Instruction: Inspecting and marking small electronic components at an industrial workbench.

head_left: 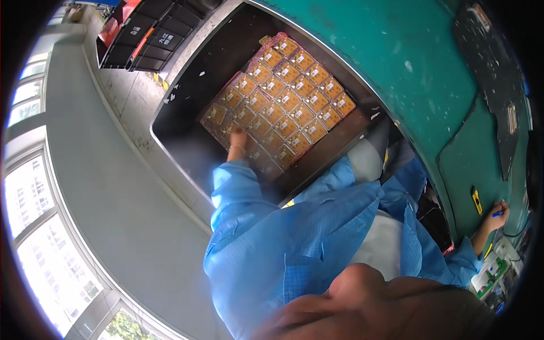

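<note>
Okay, far left of the frame, bright windows (56, 272) curve along the rim, and at upper left the black crates (164, 42) lean together on the floor. Next comes the dark bin (184, 122), tilted across the upper middle, and down inside it is my left hand (237, 137), over the lower-left part of the load. Its fingers are blurred and foreshortened; they look bunched rather than spread, and whether they pinch a unit or only touch the layer, I cannot tell.

Around and right of that hand, upper centre, sit the square amber units (287, 94), row upon row, pale labels up, with bubble wrap (217, 129) showing at the edges. I'd judge each one light, stiff and flat, smooth enough to slip, and probably fragile across its face. Best hold, I'd say: by opposite edges, fingertips at the sides, no pressing on the middle.

On rightward, the green tabletop (396, 73) fills the upper right, with a dark sheet (490, 73) lying over it. Lower right, a yellow cutter (476, 200) lies just beside my right hand (498, 216); those fingers are curled in, closed around a slim blue tool (498, 213), apparently a pen.
</note>
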`<state>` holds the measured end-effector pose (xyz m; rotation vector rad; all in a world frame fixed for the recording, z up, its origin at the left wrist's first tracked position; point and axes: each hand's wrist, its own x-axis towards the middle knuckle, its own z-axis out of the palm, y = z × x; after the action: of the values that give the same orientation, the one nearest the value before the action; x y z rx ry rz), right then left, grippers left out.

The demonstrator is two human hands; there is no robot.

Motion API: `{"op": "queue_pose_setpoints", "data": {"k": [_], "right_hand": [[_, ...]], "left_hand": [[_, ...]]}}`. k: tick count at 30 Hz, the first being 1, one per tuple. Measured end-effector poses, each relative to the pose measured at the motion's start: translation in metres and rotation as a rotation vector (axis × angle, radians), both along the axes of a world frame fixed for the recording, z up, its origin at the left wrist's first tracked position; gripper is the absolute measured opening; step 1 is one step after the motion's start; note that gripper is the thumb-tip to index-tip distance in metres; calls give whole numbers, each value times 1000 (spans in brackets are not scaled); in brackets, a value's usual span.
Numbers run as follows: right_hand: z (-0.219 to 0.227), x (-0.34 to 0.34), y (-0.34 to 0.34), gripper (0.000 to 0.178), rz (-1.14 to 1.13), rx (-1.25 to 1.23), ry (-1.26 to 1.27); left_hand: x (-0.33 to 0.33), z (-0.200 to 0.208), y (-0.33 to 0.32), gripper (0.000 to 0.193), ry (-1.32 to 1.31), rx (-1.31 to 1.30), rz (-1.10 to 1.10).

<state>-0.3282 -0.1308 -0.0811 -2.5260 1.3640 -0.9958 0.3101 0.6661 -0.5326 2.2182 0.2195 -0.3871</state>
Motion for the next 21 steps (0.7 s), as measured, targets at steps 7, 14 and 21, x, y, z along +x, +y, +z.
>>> {"op": "queue_pose_setpoints", "data": {"k": [7,14,21], "right_hand": [[16,-63,59,15,18,-99,-182],[73,-143,181,15,-738,-286,-38],[-41,-297,356,63,-1277,206,33]], "left_hand": [[-75,91,-93,40,78,219,-432],[-89,94,-154,40,78,307,-934],[-130,124,-435,38,-166,151,-1718]]}}
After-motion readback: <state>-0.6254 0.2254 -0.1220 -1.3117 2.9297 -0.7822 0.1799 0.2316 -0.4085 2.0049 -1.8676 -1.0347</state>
